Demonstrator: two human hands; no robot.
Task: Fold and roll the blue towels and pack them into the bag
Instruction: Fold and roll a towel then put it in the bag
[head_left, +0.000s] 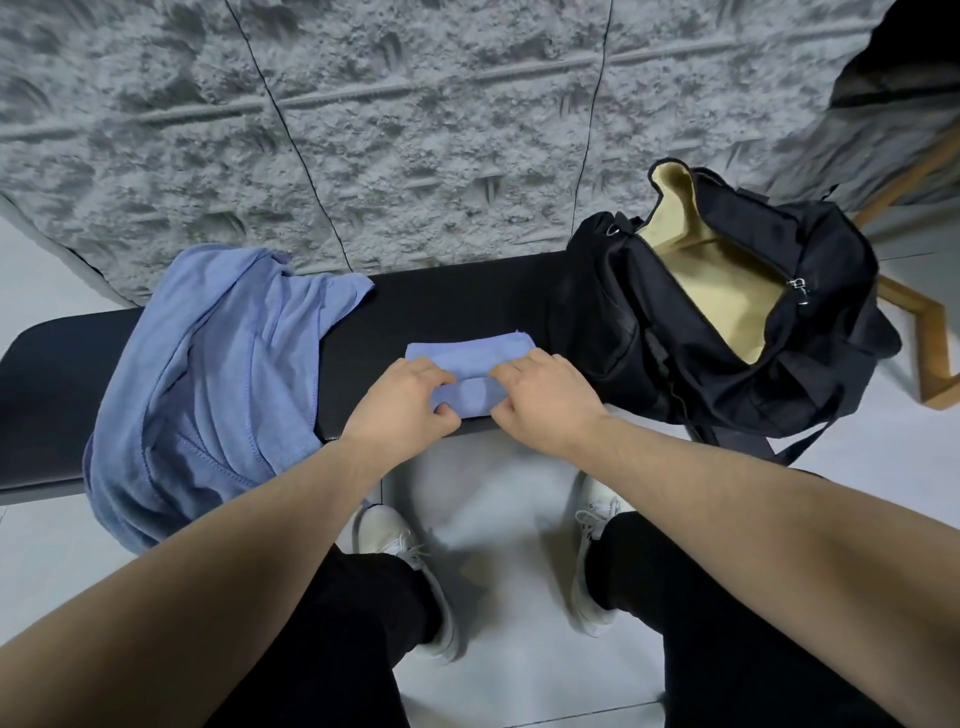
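Two hands work at the near edge of a long black bench (457, 291), a flat padded slab with a smooth matte top and rounded corners, set against a rough grey wall (363, 130) of pitted, stone-like panels split by thin dark seams. The floor (498, 509) below is pale, glossy tile.

A small folded blue towel (470, 353) lies on the bench near its front edge, between a heap of cloth and the bag. Its weave looks soft and fine, and its near end is turned over into a thick roll. The left hand (402, 397) grips the roll's left end, fingers curled over the top and thumb tucked beneath. The right hand (545, 397) pinches the right end the same way.

To the left, a large pile of blue towels (208, 384) lies crumpled, thin and stitched along the hems, draping over the bench's front edge.

On the bench's right end sits a black duffel bag (727, 322) of slack woven fabric, unzipped, its tan lining showing in the wide mouth; a metal zip pull hangs at the opening and a strap trails down. A wooden frame (930, 332) stands beyond it.

Black trousers and white sneakers (400, 561) show below.
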